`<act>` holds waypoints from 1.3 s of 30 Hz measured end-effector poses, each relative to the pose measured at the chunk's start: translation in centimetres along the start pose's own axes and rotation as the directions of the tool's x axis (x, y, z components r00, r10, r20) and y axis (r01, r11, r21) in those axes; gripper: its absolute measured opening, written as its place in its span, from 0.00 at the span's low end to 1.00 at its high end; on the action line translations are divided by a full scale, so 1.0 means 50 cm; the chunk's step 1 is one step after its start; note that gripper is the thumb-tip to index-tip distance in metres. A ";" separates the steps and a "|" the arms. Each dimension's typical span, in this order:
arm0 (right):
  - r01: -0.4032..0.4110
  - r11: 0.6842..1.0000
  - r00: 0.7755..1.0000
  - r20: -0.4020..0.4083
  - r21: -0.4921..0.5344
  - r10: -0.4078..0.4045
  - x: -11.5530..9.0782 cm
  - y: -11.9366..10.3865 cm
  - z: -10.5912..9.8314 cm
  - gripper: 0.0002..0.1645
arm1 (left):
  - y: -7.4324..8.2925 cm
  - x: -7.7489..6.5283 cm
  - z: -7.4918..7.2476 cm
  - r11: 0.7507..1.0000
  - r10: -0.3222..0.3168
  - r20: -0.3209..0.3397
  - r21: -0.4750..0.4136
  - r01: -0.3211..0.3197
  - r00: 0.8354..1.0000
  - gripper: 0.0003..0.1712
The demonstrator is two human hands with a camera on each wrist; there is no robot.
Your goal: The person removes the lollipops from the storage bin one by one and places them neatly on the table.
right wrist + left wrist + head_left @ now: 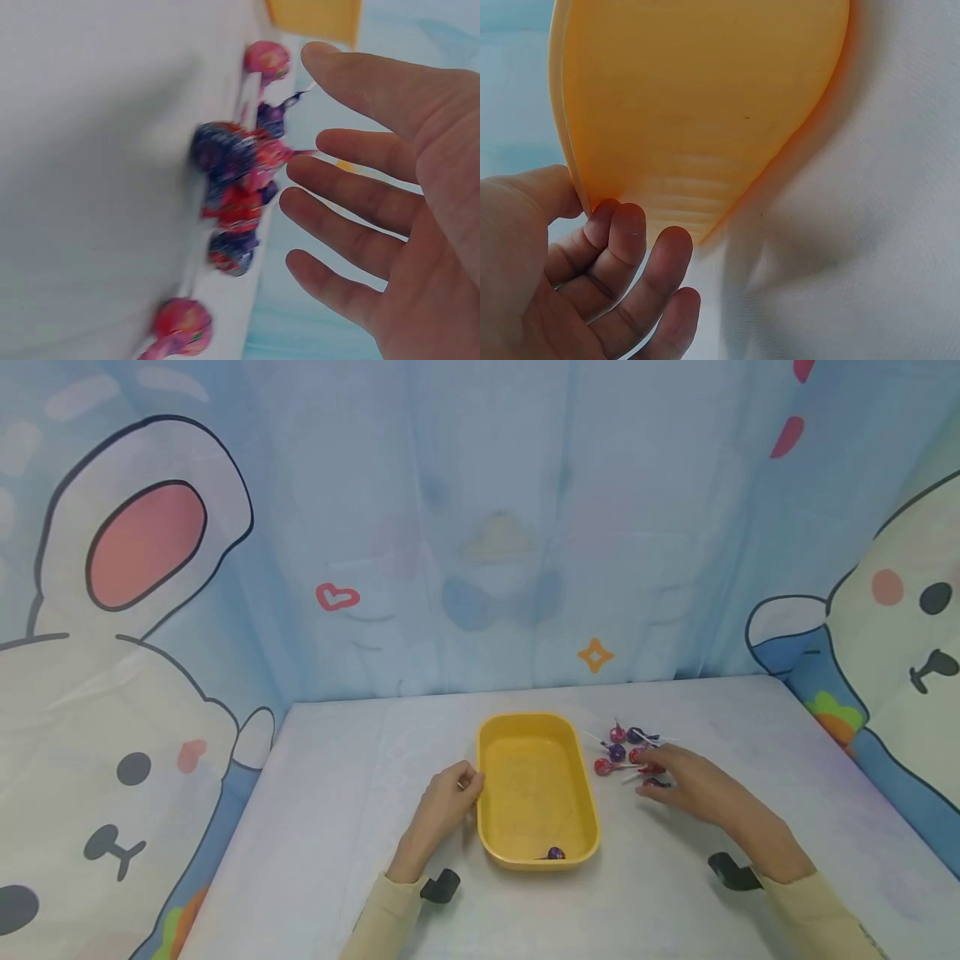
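Note:
A yellow plastic tray [532, 785] stands on the table, and one purple-wrapped lollipop [555, 853] lies inside at its near end. My left hand [442, 810] pinches the tray's left rim between thumb and fingers, as the left wrist view shows close up. Right of the tray lies a loose group of several lollipops in red, pink and dark purple wrappers, among them a red lollipop [603, 767] and a purple lollipop [617, 752]. Over the group's right side is my right hand [701, 789], partly covering it. Its fingers [352, 217] are spread and hold nothing in the right wrist view.
A white cloth covers the table [360, 777]. Behind it hangs a light blue curtain [487, 485] with cartoon rabbits, reaching round both sides. Dark wrist cameras sit below both hands, one a black camera [441, 887] on the left wrist.

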State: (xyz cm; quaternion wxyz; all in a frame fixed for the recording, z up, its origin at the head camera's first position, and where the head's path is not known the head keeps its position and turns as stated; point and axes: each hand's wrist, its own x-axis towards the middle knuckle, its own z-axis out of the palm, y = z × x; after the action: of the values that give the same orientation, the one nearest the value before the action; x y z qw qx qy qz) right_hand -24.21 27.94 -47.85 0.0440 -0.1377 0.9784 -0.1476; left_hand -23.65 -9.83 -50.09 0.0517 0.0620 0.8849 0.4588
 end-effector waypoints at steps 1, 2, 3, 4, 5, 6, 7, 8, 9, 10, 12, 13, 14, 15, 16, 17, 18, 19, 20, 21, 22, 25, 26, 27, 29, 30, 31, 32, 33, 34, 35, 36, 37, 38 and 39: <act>-0.007 1.000 1.000 -0.001 0.001 0.007 0.000 -0.006 -0.003 0.37 | 0.000 0.000 0.000 1.000 -0.001 0.000 0.000 0.001 1.000 0.13; -0.004 1.000 1.000 -0.004 0.006 0.004 0.001 -0.012 -0.007 0.38 | 0.000 0.000 0.000 1.000 -0.001 0.000 -0.001 0.001 1.000 0.13; -0.004 1.000 1.000 -0.005 0.007 0.004 0.000 -0.019 -0.011 0.40 | -0.001 0.000 0.000 1.000 -0.001 0.000 -0.002 0.001 1.000 0.13; 0.001 1.000 1.000 -0.009 0.009 -0.001 0.000 -0.025 -0.015 0.40 | -0.001 0.000 0.000 1.000 -0.001 -0.001 -0.003 0.001 1.000 0.13; 0.009 1.000 1.000 -0.014 0.011 -0.009 -0.001 -0.032 -0.019 0.40 | -0.001 0.000 0.000 1.000 -0.002 0.000 -0.004 0.002 1.000 0.13; 0.015 1.000 1.000 -0.015 0.015 -0.015 -0.001 -0.039 -0.024 0.40 | -0.002 0.000 0.000 1.000 -0.002 0.000 -0.004 0.002 1.000 0.13; 0.021 1.000 1.000 -0.017 0.018 -0.021 -0.001 -0.045 -0.028 0.40 | -0.002 0.000 0.000 1.000 0.000 -0.001 -0.003 0.000 1.000 0.13; 0.026 0.999 1.000 -0.015 0.021 -0.026 -0.001 -0.051 -0.031 0.41 | -0.002 0.000 0.000 1.000 0.002 -0.001 -0.004 -0.002 1.000 0.13; 0.028 0.999 1.000 -0.013 0.022 -0.028 -0.001 -0.058 -0.035 0.41 | -0.002 0.000 0.000 1.000 0.002 -0.001 -0.005 -0.002 1.000 0.13; 0.035 0.999 0.999 -0.014 0.024 -0.035 0.000 -0.065 -0.038 0.41 | -0.002 0.000 0.000 1.000 0.003 0.000 -0.006 -0.003 1.000 0.13; 0.043 0.999 0.999 -0.010 0.031 -0.043 0.001 -0.079 -0.043 0.41 | -0.002 0.001 0.000 1.000 0.009 -0.001 -0.006 -0.009 1.000 0.13; 0.043 0.998 0.999 -0.007 0.037 -0.043 0.001 -0.086 -0.045 0.42 | -0.002 0.001 0.000 1.000 0.013 -0.001 -0.007 -0.013 1.000 0.13; 0.046 0.998 0.999 -0.004 0.042 -0.046 0.002 -0.093 -0.046 0.42 | -0.002 0.001 0.000 1.000 0.015 -0.001 -0.007 -0.015 1.000 0.13; 0.048 0.998 0.999 0.000 0.048 -0.048 0.002 -0.100 -0.047 0.42 | -0.003 0.001 0.000 1.000 0.017 -0.002 -0.006 -0.017 1.000 0.13; 0.052 0.997 0.999 0.006 0.049 -0.052 0.003 -0.107 -0.047 0.42 | -0.002 0.001 -0.001 1.000 0.018 -0.003 -0.004 -0.019 1.000 0.13; 0.052 0.998 0.999 0.013 0.047 -0.052 0.004 -0.114 -0.047 0.41 | -0.003 0.001 -0.001 1.000 0.020 -0.004 -0.003 -0.020 1.000 0.13; 0.056 0.997 0.998 0.019 0.045 -0.057 0.005 -0.120 -0.047 0.41 | -0.003 0.001 -0.001 1.000 0.021 -0.003 -0.003 -0.021 1.000 0.13; 0.062 0.997 0.998 0.026 0.039 -0.063 0.007 -0.126 -0.046 0.40 | -0.003 0.001 -0.001 1.000 0.019 -0.002 -0.003 -0.019 1.000 0.13; 0.073 0.997 0.997 0.031 0.027 -0.073 0.008 -0.132 -0.045 0.39 | -0.003 0.001 -0.001 1.000 0.017 -0.001 -0.002 -0.017 1.000 0.13; 0.083 0.996 0.996 0.037 0.018 -0.083 0.010 -0.137 -0.043 0.39 | -0.003 0.001 -0.002 1.000 0.017 0.001 -0.004 -0.017 1.000 0.14; 0.096 0.995 0.994 0.043 0.003 -0.096 0.011 -0.143 -0.042 0.38 | -0.003 0.001 -0.001 1.000 0.016 0.002 -0.005 -0.016 1.000 0.14; 0.148 0.989 0.988 0.054 -0.020 -0.147 0.015 -0.158 -0.037 0.37 | -0.004 0.001 -0.001 1.000 0.017 0.005 -0.006 -0.017 1.000 0.14; 0.171 0.985 0.984 0.056 -0.023 -0.169 0.016 -0.165 -0.037 0.36 | -0.004 0.002 -0.001 1.000 0.019 0.005 -0.007 -0.019 1.000 0.14; 0.190 0.982 0.980 0.061 -0.025 -0.188 0.017 -0.172 -0.037 0.36 | -0.004 0.002 -0.001 1.000 0.020 0.005 -0.008 -0.020 1.000 0.14; 0.219 0.975 0.974 0.073 -0.031 -0.216 0.018 -0.188 -0.036 0.35 | -0.005 0.002 -0.001 1.000 0.023 0.004 -0.008 -0.023 1.000 0.14; 0.231 0.973 0.970 0.084 -0.030 -0.227 0.018 -0.196 -0.037 0.34 | -0.004 0.002 -0.001 1.000 0.025 0.003 -0.008 -0.025 1.000 0.14; 0.240 0.970 0.967 0.094 -0.030 -0.236 0.018 -0.205 -0.037 0.33 | -0.005 0.001 0.000 1.000 0.025 0.003 -0.010 -0.025 1.000 0.14; 0.247 0.968 0.964 0.106 -0.034 -0.242 0.017 -0.213 -0.037 0.32 | -0.004 0.001 0.000 1.000 0.026 0.003 -0.012 -0.026 1.000 0.14; 0.256 0.966 0.961 0.120 -0.038 -0.249 0.017 -0.221 -0.035 0.31 | -0.004 0.001 0.000 1.000 0.027 0.003 -0.013 -0.027 1.000 0.14; 0.265 0.963 0.957 0.135 -0.039 -0.258 0.017 -0.228 -0.034 0.30 | -0.004 0.001 0.000 1.000 0.027 0.002 -0.013 -0.027 1.000 0.14; 0.277 0.960 0.951 0.153 -0.038 -0.268 0.017 -0.235 -0.032 0.29 | -0.004 0.001 -0.001 1.000 0.026 0.002 -0.013 -0.025 1.000 0.14; 0.293 0.955 0.944 0.172 -0.040 -0.282 0.017 -0.241 -0.030 0.28 | -0.004 0.001 -0.001 1.000 0.024 0.001 -0.013 -0.024 1.000 0.13; 0.307 0.951 0.936 0.193 -0.042 -0.293 0.018 -0.247 -0.028 0.28 | -0.004 0.001 -0.001 1.000 0.021 0.002 -0.013 -0.021 1.000 0.13; 0.317 0.947 0.928 0.219 -0.044 -0.301 0.018 -0.252 -0.025 0.27 | -0.004 0.001 -0.001 1.000 0.019 0.002 -0.012 -0.019 1.000 0.13; 0.320 0.946 0.921 0.248 -0.042 -0.301 0.019 -0.258 -0.022 0.26 | -0.004 0.001 -0.001 1.000 0.020 0.001 -0.011 -0.019 1.000 0.13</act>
State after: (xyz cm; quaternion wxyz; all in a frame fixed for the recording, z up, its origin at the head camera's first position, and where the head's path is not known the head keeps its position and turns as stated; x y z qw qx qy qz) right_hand -21.96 16.13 -42.94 0.1317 -0.3095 0.9369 -0.0950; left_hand -23.71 -10.00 -50.24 0.0480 0.0706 0.8817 0.4640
